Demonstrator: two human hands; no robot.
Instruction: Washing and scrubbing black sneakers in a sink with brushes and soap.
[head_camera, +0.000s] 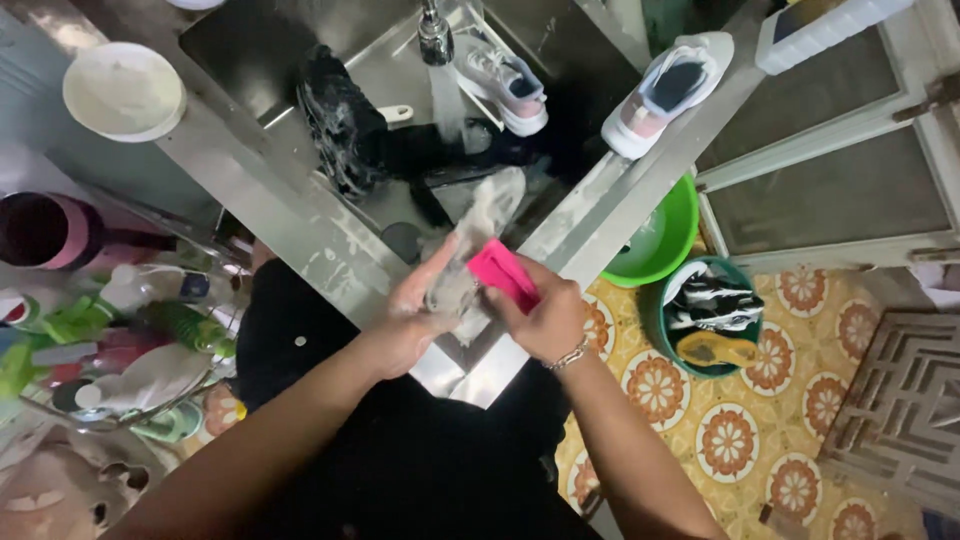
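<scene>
Shoe (478, 235), grey and soapy, held over the near corner of the steel sink (300, 215), toe pointing toward the tap (435, 35). Left hand (410, 320) grips it from below, fingers curled around the heel end. Right hand (545, 315) holds a pink brush (503, 272), fingers closed on it, brush pressed against the side of the shoe. A bracelet (570, 355) sits on the right wrist.

Water runs from the tap into the basin. In the basin: a dark soapy shoe (340, 120) toward the left side, a white shoe (505, 85) beside the tap on the far side. On the right edge of the counter, a pink-and-white shoe (665, 90) lies across the rim, opening up.

On the left edge of the counter, a white bowl (122, 90). Beyond it, a wire rack (110, 340) with bottles; details blurred.

On the patterned tile floor (740, 440) to the right: a bright green basin (660, 240) just beside the counter, and touching it a dark green bucket (655, 320) containing footwear.
</scene>
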